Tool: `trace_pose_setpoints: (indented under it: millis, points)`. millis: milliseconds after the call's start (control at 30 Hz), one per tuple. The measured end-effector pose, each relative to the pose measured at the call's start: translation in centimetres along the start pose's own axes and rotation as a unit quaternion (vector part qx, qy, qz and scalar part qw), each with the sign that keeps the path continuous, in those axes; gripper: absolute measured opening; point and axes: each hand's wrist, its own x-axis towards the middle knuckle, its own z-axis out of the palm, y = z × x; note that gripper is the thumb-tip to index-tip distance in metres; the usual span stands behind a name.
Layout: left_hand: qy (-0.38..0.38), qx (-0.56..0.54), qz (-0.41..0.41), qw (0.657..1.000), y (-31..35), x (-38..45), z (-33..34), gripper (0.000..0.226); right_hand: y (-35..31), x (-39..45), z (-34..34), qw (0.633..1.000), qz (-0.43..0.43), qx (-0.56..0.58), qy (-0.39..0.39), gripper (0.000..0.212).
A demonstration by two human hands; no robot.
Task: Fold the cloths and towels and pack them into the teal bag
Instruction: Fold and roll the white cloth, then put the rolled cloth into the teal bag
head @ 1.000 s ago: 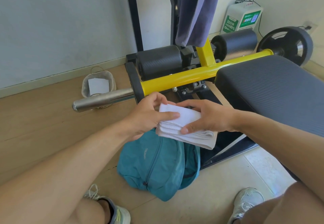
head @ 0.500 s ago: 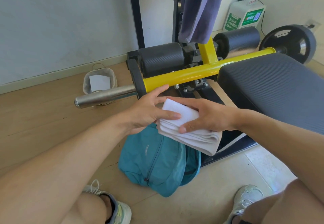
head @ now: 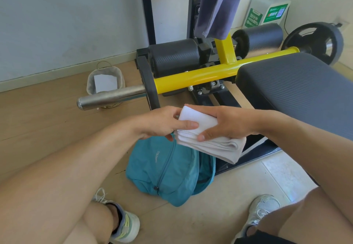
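Observation:
A folded white towel [head: 211, 144] is held in the air between both hands, just above the teal bag [head: 168, 169] that lies on the floor between my feet. My left hand [head: 162, 122] pinches the towel's left end, thumb on top. My right hand [head: 231, 122] grips it from the right, thumb on the near layered edge, fingers over the far side. A purple-grey cloth [head: 217, 6] hangs from the machine frame at the top.
A gym machine with a yellow bar [head: 194, 79], steel sleeve [head: 112, 98], black rollers and a padded black bench [head: 298, 90] stands just behind my hands. A small lined basket [head: 106, 81] sits by the wall. A weight plate [head: 315, 41] is at the right.
Both hands have kept their hold on the folded towel, which sits a little lower in view, closer over the bag. The grip has barely changed.

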Motion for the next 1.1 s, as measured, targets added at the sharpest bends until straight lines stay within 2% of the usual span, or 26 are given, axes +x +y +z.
trace_pose_setpoints:
  millis: [100, 200, 267, 300, 367, 467, 567, 733, 833, 900, 967, 1100]
  points:
    - [0.041, 0.009, -0.024, 0.999, -0.8, 0.7, 0.2, 0.041, 0.4, 0.7, 0.3, 0.999, 0.021, -0.033, 0.021, 0.090]
    - [0.130, 0.086, -0.063, 0.986, -2.7, 1.8, 0.6, 0.040, 1.2, 1.5, 1.0, 0.992, 0.081, -0.097, 0.025, 0.088]
    - [0.153, 0.130, -0.092, 0.975, -4.2, 2.7, 1.3, 0.037, 2.0, 2.0, 1.6, 0.981, 0.129, -0.141, 0.020, 0.089]
    - [0.138, 0.150, -0.104, 0.973, -4.9, 3.0, 1.8, 0.037, 2.3, 2.2, 1.8, 0.977, 0.146, -0.154, 0.016, 0.090]
    - [0.060, 0.220, -0.131, 0.965, -5.4, 3.0, 3.1, 0.039, 2.4, 2.8, 2.2, 0.969, 0.165, -0.181, 0.010, 0.090]
    - [-0.082, 0.311, -0.139, 0.937, -5.6, 2.4, 6.3, 0.062, 2.6, 4.0, 3.1, 0.957, 0.184, -0.226, 0.001, 0.089]
    - [-0.177, 0.355, -0.125, 0.909, -5.7, 2.4, 9.8, 0.082, 3.5, 5.5, 4.5, 0.942, 0.208, -0.261, -0.024, 0.087]
    - [-0.207, 0.499, -0.116, 0.834, -6.8, 2.5, 13.3, 0.080, 4.6, 6.3, 5.8, 0.931, 0.216, -0.282, -0.081, 0.085]
    - [-0.197, 0.585, -0.139, 0.775, -7.6, 2.8, 13.7, 0.067, 5.1, 6.5, 6.1, 0.930, 0.219, -0.273, -0.112, 0.078]
    - [-0.176, 0.611, -0.168, 0.753, -7.4, 3.0, 13.5, 0.057, 5.5, 6.7, 6.5, 0.923, 0.218, -0.288, -0.133, 0.069]
    - [-0.129, 0.591, -0.196, 0.772, -7.2, 3.3, 13.2, 0.048, 6.0, 6.9, 7.0, 0.916, 0.222, -0.303, -0.145, 0.064]
    - [0.009, 0.505, -0.189, 0.842, -6.6, 3.5, 10.3, 0.027, 6.8, 7.2, 7.2, 0.920, 0.215, -0.298, -0.135, 0.061]
